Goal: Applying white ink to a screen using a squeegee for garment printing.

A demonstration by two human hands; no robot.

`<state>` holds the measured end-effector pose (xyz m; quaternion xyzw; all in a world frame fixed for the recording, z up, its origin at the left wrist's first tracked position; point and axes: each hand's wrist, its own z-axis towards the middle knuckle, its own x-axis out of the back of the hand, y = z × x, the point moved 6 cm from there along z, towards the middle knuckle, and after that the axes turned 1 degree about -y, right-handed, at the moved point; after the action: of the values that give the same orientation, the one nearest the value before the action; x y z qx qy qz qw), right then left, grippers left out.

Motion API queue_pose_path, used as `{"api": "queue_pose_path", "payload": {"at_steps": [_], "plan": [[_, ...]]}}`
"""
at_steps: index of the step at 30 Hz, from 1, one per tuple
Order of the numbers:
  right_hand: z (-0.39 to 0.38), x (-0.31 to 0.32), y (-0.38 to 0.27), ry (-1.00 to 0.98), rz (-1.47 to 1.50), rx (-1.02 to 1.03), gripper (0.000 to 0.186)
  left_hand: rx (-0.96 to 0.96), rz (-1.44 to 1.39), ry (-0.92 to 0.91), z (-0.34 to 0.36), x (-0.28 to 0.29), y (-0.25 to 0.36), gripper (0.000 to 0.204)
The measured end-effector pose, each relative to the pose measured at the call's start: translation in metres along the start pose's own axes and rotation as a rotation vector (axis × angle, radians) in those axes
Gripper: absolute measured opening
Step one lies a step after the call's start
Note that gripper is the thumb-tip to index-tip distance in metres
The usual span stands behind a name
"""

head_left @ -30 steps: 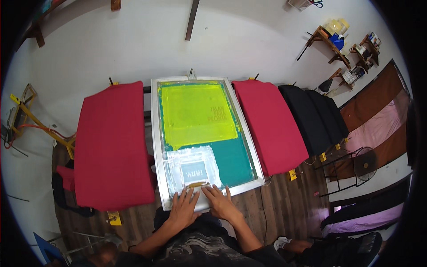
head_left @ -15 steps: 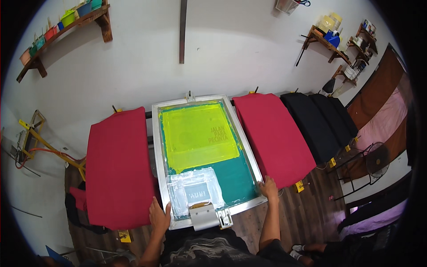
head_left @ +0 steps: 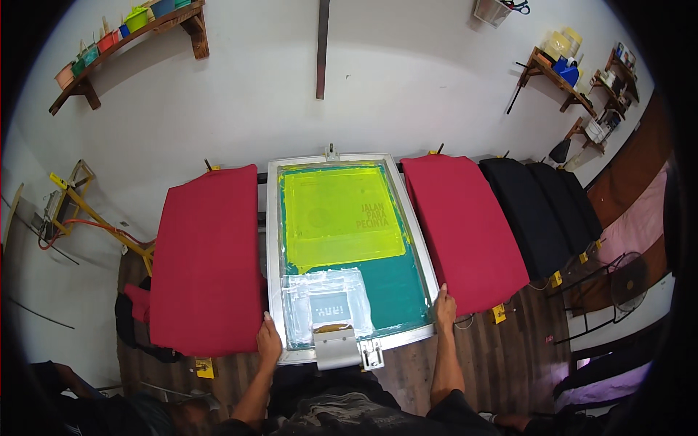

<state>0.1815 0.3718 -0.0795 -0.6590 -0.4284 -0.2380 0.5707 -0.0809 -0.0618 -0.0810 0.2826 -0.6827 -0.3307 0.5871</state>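
In front of me is a screen-printing frame with silver metal edges. Its green mesh carries a large yellow-green patch with lettering, and near my side a whitish smeared patch surrounds a small lettered area. My left hand grips the frame's near left edge, and my right hand grips its near right edge. A grey metal plate lies over the near rim between them, with brown matter at its far end. Beside it sits a metal clamp. The underside is hidden.
Red fabric-covered boards flank the frame on the left and right. Black-covered boards continue rightward. Wall shelves hold containers. A yellow stand is at far left, a fan at right. Another person's dark sleeve shows lower left.
The whole view has shifted, so the scene sits further right. My left hand's thumb and fingers have drawn closer together on the frame edge. More of another person appears at lower left.
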Motion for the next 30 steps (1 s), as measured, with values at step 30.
{"api": "queue_pose_path", "payload": {"at_steps": [30], "plan": [[-0.273, -0.170, -0.150, -0.098, 0.573, 0.211, 0.054, -0.207, -0.094, -0.063, 0.188, 0.294, -0.151, 0.055]]}}
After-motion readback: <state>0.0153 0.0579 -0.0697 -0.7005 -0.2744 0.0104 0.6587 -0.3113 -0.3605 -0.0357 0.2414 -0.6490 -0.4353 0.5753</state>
